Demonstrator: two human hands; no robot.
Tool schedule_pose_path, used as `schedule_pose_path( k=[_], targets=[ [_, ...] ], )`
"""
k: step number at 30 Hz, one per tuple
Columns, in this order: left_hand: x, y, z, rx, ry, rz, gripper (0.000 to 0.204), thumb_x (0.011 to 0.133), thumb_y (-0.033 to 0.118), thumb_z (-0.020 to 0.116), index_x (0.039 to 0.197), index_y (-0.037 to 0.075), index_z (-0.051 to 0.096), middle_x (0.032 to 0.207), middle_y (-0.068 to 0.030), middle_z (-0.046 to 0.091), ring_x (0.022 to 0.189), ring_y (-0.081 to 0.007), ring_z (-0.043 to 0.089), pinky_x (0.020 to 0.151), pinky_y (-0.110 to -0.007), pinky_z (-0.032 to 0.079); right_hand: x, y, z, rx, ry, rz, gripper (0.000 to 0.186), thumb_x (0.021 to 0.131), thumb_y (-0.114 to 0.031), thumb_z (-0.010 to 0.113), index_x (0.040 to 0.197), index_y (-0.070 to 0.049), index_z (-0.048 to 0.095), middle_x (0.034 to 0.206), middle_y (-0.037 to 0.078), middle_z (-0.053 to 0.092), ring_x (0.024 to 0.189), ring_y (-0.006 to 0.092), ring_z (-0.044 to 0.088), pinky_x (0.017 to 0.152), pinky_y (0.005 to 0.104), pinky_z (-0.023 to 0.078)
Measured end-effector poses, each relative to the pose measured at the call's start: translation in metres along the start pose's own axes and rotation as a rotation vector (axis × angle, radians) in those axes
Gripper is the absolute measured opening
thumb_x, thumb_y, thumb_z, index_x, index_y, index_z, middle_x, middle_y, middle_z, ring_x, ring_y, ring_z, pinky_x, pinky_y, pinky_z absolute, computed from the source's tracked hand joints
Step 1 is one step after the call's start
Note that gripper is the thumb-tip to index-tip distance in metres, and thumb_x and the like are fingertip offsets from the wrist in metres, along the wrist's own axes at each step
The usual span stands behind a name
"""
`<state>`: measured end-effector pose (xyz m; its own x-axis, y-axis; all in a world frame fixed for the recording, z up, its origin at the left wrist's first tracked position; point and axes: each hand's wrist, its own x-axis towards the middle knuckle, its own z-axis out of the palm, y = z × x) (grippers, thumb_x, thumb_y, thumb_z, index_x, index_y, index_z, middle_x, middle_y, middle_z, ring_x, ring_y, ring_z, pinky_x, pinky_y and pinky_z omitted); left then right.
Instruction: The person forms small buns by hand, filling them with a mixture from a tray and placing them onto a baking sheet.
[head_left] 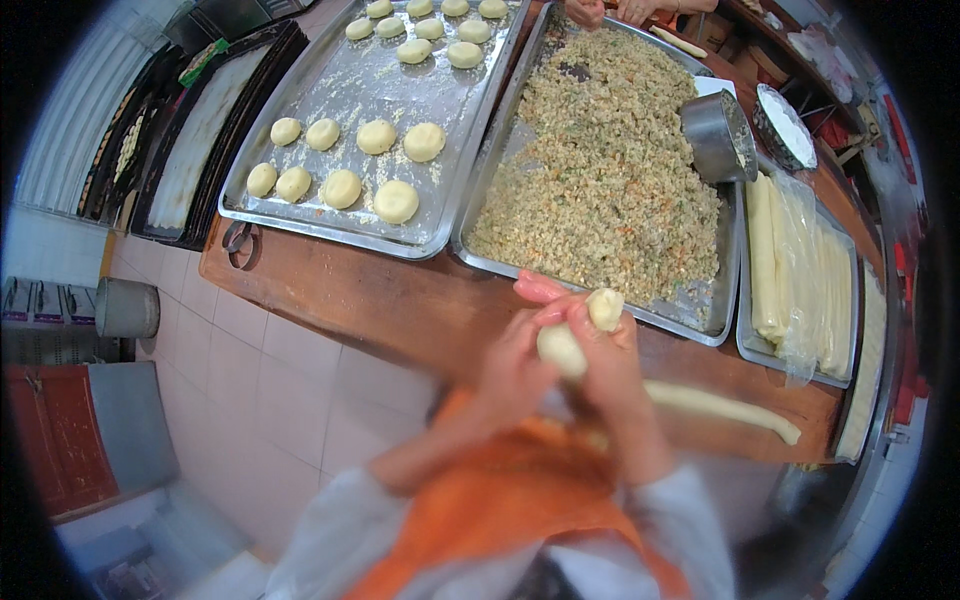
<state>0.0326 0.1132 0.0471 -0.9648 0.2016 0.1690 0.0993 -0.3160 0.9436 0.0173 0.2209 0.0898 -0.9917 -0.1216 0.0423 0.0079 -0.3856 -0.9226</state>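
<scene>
Dough (562, 352) bulges from hands (512, 360) near the mixture-tray rim (664, 322) (tabletop (385, 300) stretching left).

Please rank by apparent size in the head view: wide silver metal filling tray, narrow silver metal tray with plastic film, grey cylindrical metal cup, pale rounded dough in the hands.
1. Filling tray
2. Narrow tray
Cup and dough: unsure, the dough being nearer and partly hidden.

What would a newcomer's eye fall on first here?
The wide heap of crumbly, speckled mixture in the upper-middle tray would draw the eye first. Left of it, pale round cakes sit on another tray. Below, the left hand and right hand hold pale dough near an orange apron.
</scene>
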Motion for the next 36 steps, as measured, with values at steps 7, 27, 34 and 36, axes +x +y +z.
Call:
schedule_pose_path(
  k=[7,27,34,36],
  targets=[
    [-0.004,-0.007,-0.020,0.401,-0.103,0.180,0.058,0.078,0.033,0.062,0.120,0.001,0.037,0.118,-0.0078,0.041,0.109,-0.0161,0.041,0.091,-0.031,0.035,0.000,0.004,0.006,0.133,0.098,0.085,0.028,0.091,-0.016,0.040,0.093,0.002,0.061,0.111,0.019,0.055,0.115,0.0266,0.045,0.100,0.0375,0.028],
    [0.008,0.031,-0.021,-0.472,0.064,-0.428,0.052,0.086,0.008,0.046,0.133,0.004,0.026,0.114,-0.0075,0.049,0.092,-0.0119,0.052,0.072,-0.026,0.047,-0.011,-0.014,-0.021,-0.317,0.067,0.202,0.036,0.078,0.002,0.056,0.113,-0.002,0.051,0.108,0.006,0.051,0.099,0.0134,0.049,0.083,0.0257,0.042],
    [0.007,0.031,-0.030,-0.109,-0.050,-0.638,0.036,0.091,0.019,0.038,0.125,0.006,0.039,0.099,-0.0118,0.056,0.063,-0.0118,0.050,0.051,-0.023,0.043,-0.011,-0.040,-0.027,-0.780,-0.153,-0.106,0.020,0.075,0.001,0.057,0.095,-0.002,0.058,0.099,0.009,0.055,0.092,0.0198,0.055,0.079,0.0278,0.044],
    [0.015,0.032,-0.034,-0.117,-0.130,-0.748,0.034,0.091,0.019,0.039,0.122,0.006,0.042,0.095,-0.0114,0.057,0.061,-0.0118,0.052,0.047,-0.023,0.043,-0.014,-0.044,-0.021,-0.884,-0.206,-0.161,0.018,0.075,0.000,0.057,0.093,-0.002,0.058,0.099,0.010,0.055,0.091,0.0214,0.055,0.078,0.0277,0.044]
  ],
)
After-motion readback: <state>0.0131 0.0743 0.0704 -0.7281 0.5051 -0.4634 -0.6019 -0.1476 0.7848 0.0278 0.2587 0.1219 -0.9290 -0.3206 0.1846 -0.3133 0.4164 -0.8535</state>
